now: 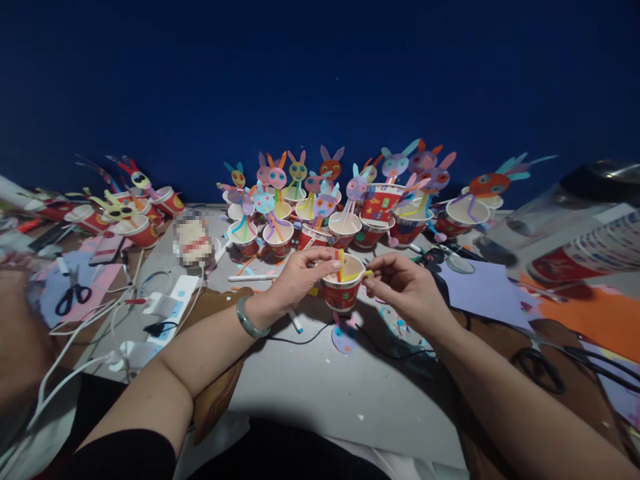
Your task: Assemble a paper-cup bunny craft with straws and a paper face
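A red printed paper cup (341,295) with a white rim is between my hands, over the grey table. My left hand (307,277), a green bangle at its wrist, is closed at the cup's left rim, where an upright red and yellow strip (341,263) stands. A second yellow strip (354,275) crosses the cup's mouth to the right. My right hand (403,283) pinches this strip's outer end beside the rim. Just below the cup lies a round purple paper face (345,338) with small pink ears.
Several paper cups with rabbit-like paper figures (277,177) stand at the back. Stacked cups (575,257) lie at right, near orange paper (595,323). Scissors (73,295), a white power strip (173,310) and cables are on the left. Another person's arm (23,327) shows at the left edge.
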A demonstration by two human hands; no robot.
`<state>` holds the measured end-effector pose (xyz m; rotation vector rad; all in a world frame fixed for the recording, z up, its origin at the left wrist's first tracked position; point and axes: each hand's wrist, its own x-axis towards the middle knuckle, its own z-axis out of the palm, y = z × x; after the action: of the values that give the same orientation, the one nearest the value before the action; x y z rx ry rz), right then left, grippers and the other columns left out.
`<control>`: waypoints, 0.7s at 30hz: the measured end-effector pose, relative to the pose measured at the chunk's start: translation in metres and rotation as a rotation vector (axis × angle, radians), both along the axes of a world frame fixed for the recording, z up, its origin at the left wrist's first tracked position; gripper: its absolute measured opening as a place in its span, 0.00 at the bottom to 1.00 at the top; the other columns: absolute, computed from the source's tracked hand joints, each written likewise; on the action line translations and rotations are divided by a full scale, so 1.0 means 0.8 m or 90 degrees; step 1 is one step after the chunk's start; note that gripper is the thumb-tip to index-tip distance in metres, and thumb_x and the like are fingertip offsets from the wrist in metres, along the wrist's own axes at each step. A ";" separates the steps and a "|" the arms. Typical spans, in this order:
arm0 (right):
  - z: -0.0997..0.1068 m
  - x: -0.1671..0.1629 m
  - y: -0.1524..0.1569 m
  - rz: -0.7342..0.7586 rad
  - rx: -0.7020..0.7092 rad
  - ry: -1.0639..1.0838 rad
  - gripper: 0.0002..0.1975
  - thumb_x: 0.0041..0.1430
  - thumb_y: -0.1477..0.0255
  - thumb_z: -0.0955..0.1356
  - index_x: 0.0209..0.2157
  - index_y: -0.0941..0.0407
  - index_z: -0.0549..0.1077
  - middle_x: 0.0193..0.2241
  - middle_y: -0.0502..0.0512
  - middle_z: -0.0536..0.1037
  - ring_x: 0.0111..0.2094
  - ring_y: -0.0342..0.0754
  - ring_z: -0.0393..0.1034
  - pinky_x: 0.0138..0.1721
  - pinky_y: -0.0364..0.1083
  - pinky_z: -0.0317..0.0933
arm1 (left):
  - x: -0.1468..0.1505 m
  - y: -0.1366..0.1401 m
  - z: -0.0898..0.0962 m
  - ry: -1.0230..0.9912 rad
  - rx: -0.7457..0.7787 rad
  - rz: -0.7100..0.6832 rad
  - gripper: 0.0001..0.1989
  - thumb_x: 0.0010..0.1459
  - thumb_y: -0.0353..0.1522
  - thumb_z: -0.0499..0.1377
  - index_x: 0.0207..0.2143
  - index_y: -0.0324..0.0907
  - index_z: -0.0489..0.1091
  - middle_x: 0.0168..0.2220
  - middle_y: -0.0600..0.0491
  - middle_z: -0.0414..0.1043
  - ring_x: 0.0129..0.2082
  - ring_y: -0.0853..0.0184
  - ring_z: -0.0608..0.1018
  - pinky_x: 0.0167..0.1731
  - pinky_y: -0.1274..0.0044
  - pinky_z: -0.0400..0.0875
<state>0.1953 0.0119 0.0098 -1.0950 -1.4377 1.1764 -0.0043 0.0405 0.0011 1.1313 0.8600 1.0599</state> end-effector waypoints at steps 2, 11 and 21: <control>0.002 -0.002 -0.001 0.000 0.010 -0.012 0.17 0.50 0.57 0.76 0.30 0.55 0.73 0.23 0.49 0.73 0.22 0.42 0.69 0.23 0.42 0.65 | 0.002 0.000 -0.001 0.000 -0.010 -0.004 0.17 0.46 0.42 0.70 0.32 0.38 0.77 0.39 0.50 0.77 0.41 0.66 0.76 0.47 0.72 0.68; 0.002 0.006 0.004 -0.039 0.009 0.028 0.18 0.50 0.56 0.76 0.29 0.54 0.70 0.22 0.48 0.72 0.20 0.41 0.67 0.22 0.42 0.63 | 0.001 -0.002 -0.002 -0.109 -0.055 -0.036 0.40 0.46 0.51 0.68 0.58 0.43 0.64 0.49 0.46 0.75 0.48 0.60 0.77 0.49 0.70 0.70; -0.006 0.010 0.007 -0.034 0.003 0.020 0.16 0.52 0.59 0.75 0.28 0.54 0.70 0.20 0.47 0.71 0.21 0.41 0.67 0.23 0.42 0.63 | 0.005 -0.012 0.008 0.013 -0.017 -0.156 0.34 0.39 0.40 0.75 0.48 0.36 0.71 0.45 0.42 0.77 0.42 0.59 0.78 0.42 0.70 0.73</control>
<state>0.2032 0.0177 0.0053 -1.1004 -1.3795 1.1472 -0.0002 0.0312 0.0078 1.1928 0.7294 0.8338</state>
